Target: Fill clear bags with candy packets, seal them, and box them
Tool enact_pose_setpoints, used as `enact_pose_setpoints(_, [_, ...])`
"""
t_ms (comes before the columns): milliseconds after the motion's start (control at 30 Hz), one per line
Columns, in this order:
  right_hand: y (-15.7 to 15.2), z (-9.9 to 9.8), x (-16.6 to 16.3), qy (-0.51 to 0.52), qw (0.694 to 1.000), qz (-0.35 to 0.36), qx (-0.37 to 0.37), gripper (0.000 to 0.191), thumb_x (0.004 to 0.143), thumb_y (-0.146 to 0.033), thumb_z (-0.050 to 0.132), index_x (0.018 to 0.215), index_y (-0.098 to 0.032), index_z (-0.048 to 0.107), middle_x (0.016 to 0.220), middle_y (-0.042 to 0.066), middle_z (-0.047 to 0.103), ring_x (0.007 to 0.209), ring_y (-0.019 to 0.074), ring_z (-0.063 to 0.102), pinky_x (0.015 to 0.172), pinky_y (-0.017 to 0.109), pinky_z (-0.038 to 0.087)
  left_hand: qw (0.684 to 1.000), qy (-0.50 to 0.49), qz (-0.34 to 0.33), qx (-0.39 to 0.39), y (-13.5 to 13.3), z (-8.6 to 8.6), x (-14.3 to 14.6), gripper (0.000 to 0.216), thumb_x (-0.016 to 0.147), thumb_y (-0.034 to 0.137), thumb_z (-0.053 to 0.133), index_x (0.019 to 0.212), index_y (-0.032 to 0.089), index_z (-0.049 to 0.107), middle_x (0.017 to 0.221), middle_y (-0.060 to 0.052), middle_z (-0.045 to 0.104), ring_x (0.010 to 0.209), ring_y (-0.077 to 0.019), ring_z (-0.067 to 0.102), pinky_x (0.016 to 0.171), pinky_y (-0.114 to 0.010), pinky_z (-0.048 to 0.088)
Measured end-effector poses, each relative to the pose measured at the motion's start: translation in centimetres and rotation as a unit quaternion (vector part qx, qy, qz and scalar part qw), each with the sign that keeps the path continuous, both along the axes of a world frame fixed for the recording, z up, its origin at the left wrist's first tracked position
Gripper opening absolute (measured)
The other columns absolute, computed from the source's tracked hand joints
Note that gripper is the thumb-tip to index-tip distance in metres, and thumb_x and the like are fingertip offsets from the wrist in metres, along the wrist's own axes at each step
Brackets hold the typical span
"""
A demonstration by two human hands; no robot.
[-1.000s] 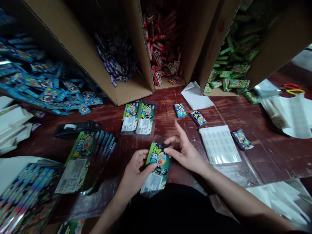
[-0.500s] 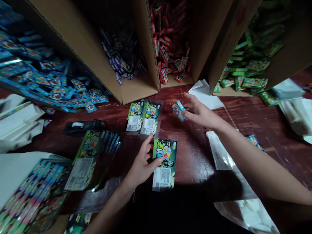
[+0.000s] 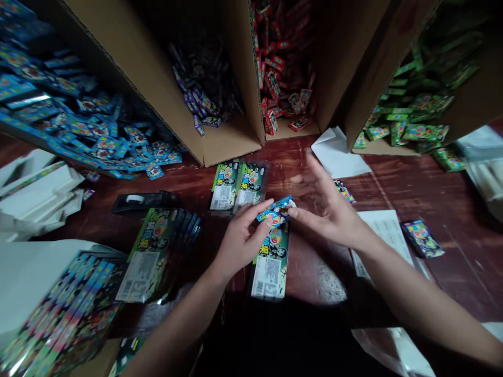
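A person's left hand [image 3: 242, 238] has its grip clamped on a small blue packet [image 3: 278, 210], thumb on the near face and fingers behind, above the counter [image 3: 304, 241]. The right hand [image 3: 334, 217] reaches in from the other side, its grip apart: the blurred fingers spread upward and the thumb tip meets the packet's right end, though how firmly it presses cannot be told.

The packet, tilted up toward the right, covers the upper end of a green-and-black printed card [image 3: 270, 276] bearing a white label, directly below the hands. Just beyond the left hand, 2 matching cards [image 3: 225, 188] lie side by side. Near the right hand's far side are a folded white paper [image 3: 340, 154] and a dark packet [image 3: 345, 191], partly hidden; a label sheet [image 3: 383, 233] lies partly under the right forearm, with a purple packet [image 3: 422, 238] just beside it.

Well to the left, a larger printed pack [image 3: 141, 269] rests below a black holder [image 3: 143, 200], and striped, multicolored packs [image 3: 66, 309] fill the near corner. Across the back, cardboard boxes [image 3: 226, 151] hold piles in 4 colors: blue [image 3: 106, 133], purple [image 3: 202, 102], red [image 3: 275, 94] and green [image 3: 414, 118].
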State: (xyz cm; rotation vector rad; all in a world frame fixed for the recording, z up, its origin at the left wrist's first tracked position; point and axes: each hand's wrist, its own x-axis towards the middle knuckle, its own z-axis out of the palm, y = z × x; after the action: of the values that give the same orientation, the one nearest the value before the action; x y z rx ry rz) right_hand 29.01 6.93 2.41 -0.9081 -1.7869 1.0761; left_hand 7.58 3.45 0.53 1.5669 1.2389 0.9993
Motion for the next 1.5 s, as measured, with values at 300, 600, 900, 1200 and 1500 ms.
enact_pose_setpoints(300, [3.8,-4.2,1.0,-0.035,0.999,-0.02,-0.016,0.075,0.094,-0.024,0.063,0.159,-0.033,0.027,0.114,0.004,0.064,0.102,0.0192,0.065,0.097,0.04,0.056,0.958,0.276,0.068,0.035,-1.4,-4.7,-0.4,0.085,0.081,0.042,0.078,0.152,0.017,0.038,0.141,-0.017,0.056,0.133,-0.0366,0.046,0.112,-0.055,0.04])
enact_pose_setpoints(600, [1.3,-7.4,0.8,-0.097,0.978,0.093,-0.158,0.082,0.091,-0.026,0.067,0.16,-0.036,0.024,0.109,0.001,0.068,0.087,0.0151,0.067,0.084,0.035,0.059,0.978,0.169,0.057,-0.104,-3.3,-5.2,-0.8,0.071,0.084,0.038,0.074,0.147,0.022,0.044,0.133,-0.014,0.062,0.118,-0.0313,0.06,0.103,-0.051,0.048])
enact_pose_setpoints(900, [0.9,-2.9,0.7,-0.062,0.991,0.076,-0.089,0.077,0.094,-0.024,0.064,0.159,-0.034,0.024,0.112,0.004,0.064,0.092,0.0178,0.064,0.083,0.037,0.058,0.962,-0.14,0.031,-0.231,-4.0,-2.9,-1.8,0.067,0.086,0.03,0.074,0.144,0.021,0.042,0.123,-0.012,0.07,0.113,-0.0246,0.067,0.099,-0.041,0.052])
enact_pose_setpoints(1200, [-2.2,-1.2,-1.2,-0.193,0.965,0.108,0.141,0.084,0.099,-0.025,0.058,0.163,-0.031,0.004,0.109,0.005,0.07,0.112,0.0264,0.061,0.11,0.058,0.043,0.889,-0.327,0.035,-0.319,-5.2,-2.4,-1.2,0.044,0.082,0.029,0.08,0.121,0.017,0.065,0.108,-0.007,0.075,0.091,-0.0183,0.071,0.087,-0.032,0.055])
enact_pose_setpoints(1500, [-2.5,-1.4,-0.9,-0.061,0.989,0.096,-0.098,0.093,0.096,-0.029,0.063,0.163,-0.034,-0.001,0.139,0.01,0.058,0.113,0.0236,0.065,0.1,0.045,0.059,0.916,-0.293,0.003,-0.272,-6.6,-1.7,-1.6,0.043,0.085,0.03,0.077,0.125,0.02,0.064,0.118,-0.008,0.073,0.103,-0.0225,0.07,0.095,-0.038,0.056])
